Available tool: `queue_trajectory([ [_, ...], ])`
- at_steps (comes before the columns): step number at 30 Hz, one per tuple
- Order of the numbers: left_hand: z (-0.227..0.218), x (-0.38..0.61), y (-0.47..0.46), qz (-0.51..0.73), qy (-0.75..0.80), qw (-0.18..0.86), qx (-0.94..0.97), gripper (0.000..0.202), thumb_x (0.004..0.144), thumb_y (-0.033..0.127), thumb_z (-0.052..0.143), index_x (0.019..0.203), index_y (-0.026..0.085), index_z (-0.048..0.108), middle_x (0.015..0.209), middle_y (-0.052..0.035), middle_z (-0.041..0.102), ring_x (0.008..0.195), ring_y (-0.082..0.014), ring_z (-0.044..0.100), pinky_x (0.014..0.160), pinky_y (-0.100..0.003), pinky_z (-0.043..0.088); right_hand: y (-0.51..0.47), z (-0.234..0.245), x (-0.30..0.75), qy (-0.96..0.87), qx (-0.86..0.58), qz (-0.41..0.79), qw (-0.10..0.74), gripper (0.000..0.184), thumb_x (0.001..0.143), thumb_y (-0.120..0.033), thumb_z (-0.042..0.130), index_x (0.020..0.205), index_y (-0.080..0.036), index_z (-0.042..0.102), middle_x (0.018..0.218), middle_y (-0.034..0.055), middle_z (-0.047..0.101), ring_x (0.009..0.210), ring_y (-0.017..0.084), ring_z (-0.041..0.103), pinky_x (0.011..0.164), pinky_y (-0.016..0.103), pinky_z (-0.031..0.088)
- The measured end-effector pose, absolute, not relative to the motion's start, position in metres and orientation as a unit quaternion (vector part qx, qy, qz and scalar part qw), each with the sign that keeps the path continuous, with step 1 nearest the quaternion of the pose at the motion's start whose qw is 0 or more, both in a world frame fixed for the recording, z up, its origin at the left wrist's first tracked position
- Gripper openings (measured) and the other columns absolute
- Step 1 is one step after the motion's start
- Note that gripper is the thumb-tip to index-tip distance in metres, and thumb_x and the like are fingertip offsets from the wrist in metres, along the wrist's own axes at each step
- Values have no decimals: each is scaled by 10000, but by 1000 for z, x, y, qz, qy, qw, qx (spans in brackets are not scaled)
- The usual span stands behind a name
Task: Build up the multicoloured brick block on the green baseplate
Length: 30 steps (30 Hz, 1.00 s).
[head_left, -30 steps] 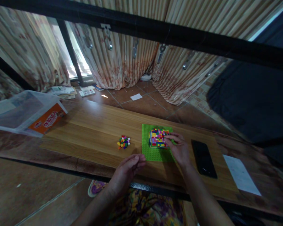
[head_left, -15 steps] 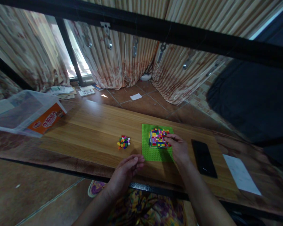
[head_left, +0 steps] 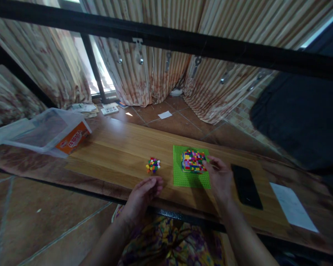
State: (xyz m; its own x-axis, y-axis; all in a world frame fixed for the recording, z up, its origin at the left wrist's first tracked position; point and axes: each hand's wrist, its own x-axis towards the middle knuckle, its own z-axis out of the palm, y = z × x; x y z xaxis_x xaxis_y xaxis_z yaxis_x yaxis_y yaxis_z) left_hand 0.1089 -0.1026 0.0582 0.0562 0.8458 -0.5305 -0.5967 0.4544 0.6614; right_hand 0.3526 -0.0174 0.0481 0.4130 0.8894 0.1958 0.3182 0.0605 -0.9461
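Note:
A block-shaped build of small multicoloured toy bricks [head_left: 192, 161] stands on a green studded baseplate [head_left: 178, 179]. My right hand [head_left: 218, 176] is at the build's right edge, thumb and forefinger slightly apart. Nothing shows between those fingertips; whether they touch the build I cannot tell. Left of the baseplate lies a small pile of loose bricks [head_left: 153, 165]. Just in front of the pile, my left hand [head_left: 144, 193] hovers near the table's front edge, its fingers loosely bent and partly stretched. No brick is visible in it, though its palm is hidden.
On the wooden tabletop [head_left: 122, 142], a black phone-like slab [head_left: 246, 186] lies right of the baseplate, with white paper [head_left: 292, 207] beyond it. A clear plastic box [head_left: 48, 135] with an orange label is at left. A dark metal bar [head_left: 166, 41] crosses above, before striped curtains.
My right hand has drawn back rightward from the top of the build to its right edge. My left hand has moved slightly left, away from the baseplate. The camera view has shifted.

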Motion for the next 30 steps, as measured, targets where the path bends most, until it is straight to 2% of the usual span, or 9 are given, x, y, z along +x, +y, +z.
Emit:
queue_trajectory([
  [3,49,93,-99,519,544,632,188,372,640,389,788,913,146,720,879,-34,712,788,-137,623,776,-247,473,-42,60,328,-558,-600,272,504,265,800,-402,655,973,-205,697,978,55,709,849,184,643,785,334,499],
  [6,35,82,-93,510,611,528,295,326,678,352,736,933,152,698,874,-33,705,811,-161,628,771,-267,472,-58,58,293,-683,-540,290,398,182,858,-303,582,979,-220,690,963,37,693,785,156,633,761,307,498],
  [10,23,79,-86,440,686,372,443,280,758,240,627,1026,165,657,977,-63,684,869,-190,633,831,-331,485,-52,37,256,-728,-540,262,332,177,864,-213,537,954,-195,689,888,51,675,786,178,631,750,317,500],
  [14,23,83,-78,368,700,269,550,362,751,96,568,1102,173,609,1051,-83,642,937,-196,615,884,-355,489,-34,21,239,-770,-516,224,301,201,855,-151,531,955,-213,695,932,57,666,879,201,627,829,340,490],
  [20,20,91,-59,326,687,221,610,379,762,51,526,1122,159,571,1067,-100,617,980,-213,609,906,-373,504,-21,15,231,-798,-505,207,257,219,837,-128,589,997,-230,697,979,49,648,904,208,612,842,341,485],
  [30,15,89,-56,352,651,237,629,462,715,22,570,1151,176,561,1086,-78,609,1017,-205,605,940,-362,506,-17,12,231,-805,-509,191,238,134,885,-175,570,961,-228,667,966,47,635,918,210,600,822,333,472],
])
